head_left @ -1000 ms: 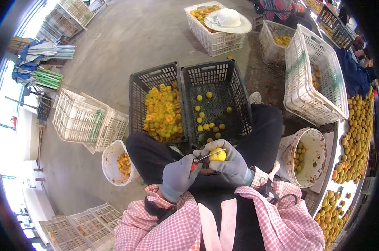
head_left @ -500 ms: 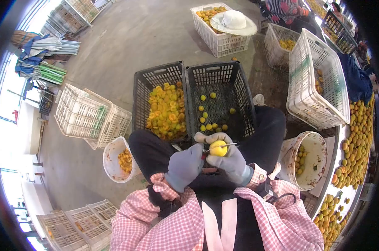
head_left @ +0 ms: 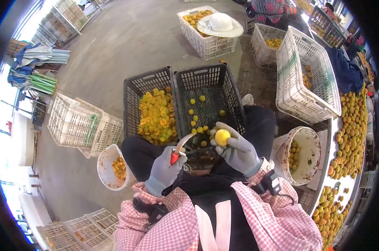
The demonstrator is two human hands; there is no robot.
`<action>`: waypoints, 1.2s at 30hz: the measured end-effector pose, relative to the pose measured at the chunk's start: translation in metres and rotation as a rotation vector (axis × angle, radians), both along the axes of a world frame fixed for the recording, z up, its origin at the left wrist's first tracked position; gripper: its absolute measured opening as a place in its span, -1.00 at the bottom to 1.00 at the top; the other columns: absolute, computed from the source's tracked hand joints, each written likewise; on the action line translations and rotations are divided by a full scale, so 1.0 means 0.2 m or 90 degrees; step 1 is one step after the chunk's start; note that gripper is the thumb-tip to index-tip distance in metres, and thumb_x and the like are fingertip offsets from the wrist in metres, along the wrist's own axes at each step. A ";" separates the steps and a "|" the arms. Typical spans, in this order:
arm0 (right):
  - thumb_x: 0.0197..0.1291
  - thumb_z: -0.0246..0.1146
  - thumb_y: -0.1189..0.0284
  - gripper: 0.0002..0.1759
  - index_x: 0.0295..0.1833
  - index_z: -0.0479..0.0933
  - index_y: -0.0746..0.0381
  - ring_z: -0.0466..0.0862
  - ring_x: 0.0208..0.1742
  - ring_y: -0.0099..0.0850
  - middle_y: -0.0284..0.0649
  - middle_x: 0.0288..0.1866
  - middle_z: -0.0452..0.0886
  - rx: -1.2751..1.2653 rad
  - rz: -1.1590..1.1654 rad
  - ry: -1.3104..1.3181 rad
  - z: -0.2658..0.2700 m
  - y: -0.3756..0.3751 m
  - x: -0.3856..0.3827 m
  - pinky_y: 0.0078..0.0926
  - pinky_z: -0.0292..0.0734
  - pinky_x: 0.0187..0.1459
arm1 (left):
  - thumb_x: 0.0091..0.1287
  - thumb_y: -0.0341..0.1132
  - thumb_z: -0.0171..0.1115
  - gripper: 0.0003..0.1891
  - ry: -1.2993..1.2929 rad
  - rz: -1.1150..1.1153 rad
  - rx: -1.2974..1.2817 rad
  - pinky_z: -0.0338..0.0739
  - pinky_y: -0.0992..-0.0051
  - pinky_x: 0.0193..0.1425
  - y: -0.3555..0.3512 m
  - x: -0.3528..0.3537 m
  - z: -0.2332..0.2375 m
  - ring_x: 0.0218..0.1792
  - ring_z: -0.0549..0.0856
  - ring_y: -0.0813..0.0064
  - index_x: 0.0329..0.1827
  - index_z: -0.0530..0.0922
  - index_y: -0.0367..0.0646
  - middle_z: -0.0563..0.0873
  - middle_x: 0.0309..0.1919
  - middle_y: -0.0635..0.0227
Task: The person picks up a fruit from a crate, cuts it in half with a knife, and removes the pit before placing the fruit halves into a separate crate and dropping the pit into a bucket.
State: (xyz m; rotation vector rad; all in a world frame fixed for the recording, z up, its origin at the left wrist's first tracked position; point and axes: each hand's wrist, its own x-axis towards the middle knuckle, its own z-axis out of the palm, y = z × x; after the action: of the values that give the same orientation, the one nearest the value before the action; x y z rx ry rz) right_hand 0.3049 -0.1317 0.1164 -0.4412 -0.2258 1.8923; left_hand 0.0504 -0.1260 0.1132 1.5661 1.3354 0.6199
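Note:
My left hand [head_left: 164, 169], in a grey glove, is closed around a small knife [head_left: 174, 158] with a red handle and a curved blade pointing up and right. A whole yellow apricot [head_left: 222, 137] sits in the fingers of my gloved right hand [head_left: 241, 155], apart from the blade. Both hands are above my lap, at the near edge of two black crates. Halved apricots [head_left: 158, 113] fill part of the left black crate [head_left: 131, 98]. Several whole apricots [head_left: 202, 98] lie in the right black crate [head_left: 235, 94].
A white bucket [head_left: 102, 167] with orange pieces stands left; another bucket [head_left: 315, 171] with apricots stands right. White crates [head_left: 74, 121] lie around, one topped by a white hat [head_left: 220, 25]. A table [head_left: 326, 167] heaped with apricots runs along the right. Another person [head_left: 271, 10] sits at the back.
My hands have moved apart. The knife has come away from the apricot to the left, and its blade now shows. The right hand has lifted the apricot slightly forward. The whole view has shifted a little.

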 end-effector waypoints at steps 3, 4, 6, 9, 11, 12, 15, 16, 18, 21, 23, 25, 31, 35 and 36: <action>0.14 0.33 0.57 -0.37 0.31 0.26 0.29 0.58 0.02 -0.46 -0.15 0.08 0.52 0.068 0.025 -0.217 0.00 -0.02 -0.01 -0.52 0.50 0.08 | 0.36 -0.33 0.21 -0.78 -0.105 0.010 -0.042 0.47 0.55 -0.37 0.01 0.08 0.11 -0.43 0.63 0.56 -0.03 0.45 -0.21 0.65 -0.40 0.33; 0.10 0.38 0.58 -0.36 0.27 0.27 0.29 0.57 0.02 -0.48 -0.16 0.08 0.53 0.137 0.040 -0.369 -0.01 -0.02 -0.01 -0.51 0.50 0.09 | 0.37 -0.36 0.19 -0.78 -0.193 0.038 -0.094 0.46 0.59 -0.41 0.01 0.11 0.15 -0.47 0.61 0.62 0.00 0.45 -0.21 0.65 -0.39 0.37; 0.04 0.44 0.58 -0.35 0.21 0.27 0.26 0.56 0.02 -0.51 -0.19 0.05 0.54 0.211 0.001 -0.412 -0.01 -0.01 -0.05 -0.52 0.49 0.08 | 0.39 -0.41 0.16 -0.78 -0.266 0.050 -0.144 0.42 0.67 -0.50 0.02 0.17 0.21 -0.59 0.54 0.71 0.04 0.43 -0.21 0.64 -0.38 0.40; 0.04 0.47 0.50 -0.34 0.20 0.26 0.23 0.56 0.01 -0.51 -0.19 0.04 0.54 0.270 -0.075 -0.441 0.05 0.00 -0.09 -0.55 0.49 0.06 | 0.34 -0.47 0.15 -0.64 -0.197 -0.059 -0.048 0.45 0.58 -0.57 0.03 0.22 0.24 -0.54 0.68 0.52 0.19 0.37 -0.21 0.68 -0.36 0.32; -0.03 0.52 0.40 -0.30 0.18 0.29 0.21 0.52 0.13 -0.43 -0.21 0.08 0.52 0.226 -0.014 -0.314 0.15 -0.01 -0.10 -0.43 0.41 0.19 | 0.32 -0.45 0.17 -0.63 -0.100 -0.097 0.123 0.49 0.50 -0.52 0.03 0.23 0.17 -0.50 0.71 0.40 0.18 0.38 -0.21 0.69 -0.38 0.26; -0.03 0.52 0.40 -0.30 0.18 0.29 0.21 0.52 0.13 -0.43 -0.21 0.08 0.52 0.226 -0.014 -0.313 0.12 0.00 -0.10 -0.43 0.41 0.19 | 0.30 -0.44 0.19 -0.62 0.000 -0.134 0.291 0.52 0.42 -0.48 0.03 0.23 0.14 -0.46 0.73 0.28 0.18 0.39 -0.21 0.69 -0.40 0.21; -0.08 0.56 0.32 -0.31 0.13 0.35 0.18 0.34 0.38 -0.30 -0.24 0.04 0.56 0.277 -0.062 -0.342 0.08 -0.01 -0.12 -0.21 0.10 0.42 | 0.17 -0.40 0.28 -0.55 0.081 -0.113 0.310 0.54 0.28 -0.39 0.01 0.23 0.13 -0.41 0.69 0.08 0.15 0.44 -0.15 0.69 -0.35 0.13; -0.08 0.56 0.32 -0.31 0.13 0.35 0.18 0.34 0.38 -0.30 -0.24 0.04 0.56 0.276 -0.060 -0.340 0.08 -0.02 -0.14 -0.21 0.10 0.42 | 0.13 -0.37 0.31 -0.53 0.150 -0.106 0.335 0.52 0.26 -0.40 0.00 0.22 0.12 -0.41 0.67 0.07 0.15 0.46 -0.11 0.70 -0.31 0.15; -0.07 0.55 0.32 -0.35 0.09 0.35 0.18 0.38 0.36 -0.30 -0.26 -0.01 0.58 0.284 -0.082 -0.293 0.07 -0.02 -0.17 -0.20 0.13 0.42 | 0.10 -0.39 0.31 -0.52 0.166 -0.099 0.370 0.52 0.27 -0.40 0.00 0.22 0.12 -0.42 0.67 0.09 0.14 0.46 -0.11 0.69 -0.30 0.16; -0.04 0.53 0.32 -0.39 0.07 0.35 0.17 0.42 0.32 -0.31 -0.27 -0.01 0.57 0.249 -0.081 -0.291 0.09 -0.02 -0.18 -0.20 0.14 0.42 | 0.08 -0.41 0.29 -0.52 0.199 -0.097 0.442 0.52 0.28 -0.43 0.00 0.22 0.12 -0.45 0.67 0.14 0.13 0.45 -0.12 0.68 -0.31 0.21; -0.02 0.52 0.32 -0.40 0.08 0.35 0.18 0.45 0.30 -0.32 -0.27 -0.02 0.57 0.253 -0.092 -0.315 0.09 -0.03 -0.18 -0.20 0.15 0.41 | 0.09 -0.42 0.27 -0.53 0.221 -0.098 0.479 0.51 0.29 -0.44 0.00 0.22 0.11 -0.47 0.66 0.16 0.12 0.44 -0.13 0.66 -0.33 0.23; 0.00 0.51 0.33 -0.41 0.08 0.35 0.18 0.47 0.27 -0.32 -0.27 -0.03 0.57 0.257 -0.100 -0.338 0.08 -0.03 -0.20 -0.21 0.17 0.41 | 0.10 -0.42 0.24 -0.55 0.276 -0.096 0.488 0.50 0.29 -0.49 0.00 0.22 0.10 -0.52 0.63 0.19 0.10 0.43 -0.14 0.61 -0.37 0.26; 0.13 0.41 0.42 -0.51 0.09 0.32 0.23 0.51 0.23 -0.31 -0.24 -0.04 0.57 0.096 -0.195 -0.220 0.10 -0.06 -0.31 -0.27 0.29 0.35 | 0.08 -0.42 0.29 -0.52 0.343 -0.052 0.391 0.52 0.18 -0.39 0.02 0.26 0.05 -0.39 0.67 0.01 0.11 0.42 -0.18 0.66 -0.28 0.10; 0.17 0.35 0.48 -0.51 0.14 0.28 0.24 0.50 0.24 -0.31 -0.22 -0.01 0.55 0.111 -0.237 -0.253 0.10 -0.04 -0.32 -0.30 0.33 0.33 | 0.11 -0.40 0.27 -0.53 0.317 -0.034 0.395 0.54 0.18 -0.37 0.03 0.29 0.03 -0.37 0.67 0.00 0.12 0.41 -0.17 0.66 -0.27 0.08; 0.17 0.35 0.49 -0.50 0.15 0.26 0.24 0.49 0.26 -0.31 -0.21 0.01 0.54 0.138 -0.241 -0.266 0.09 -0.03 -0.32 -0.30 0.32 0.33 | 0.12 -0.39 0.24 -0.57 0.305 -0.037 0.420 0.53 0.20 -0.44 0.04 0.29 0.02 -0.42 0.67 0.08 0.09 0.41 -0.14 0.63 -0.32 0.15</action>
State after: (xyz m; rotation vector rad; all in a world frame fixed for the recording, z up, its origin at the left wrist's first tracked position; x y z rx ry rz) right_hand 0.2408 -0.1384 0.1345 -0.6773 -0.5762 1.3744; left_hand 0.1087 -0.1185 0.1168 2.3946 1.5061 0.7192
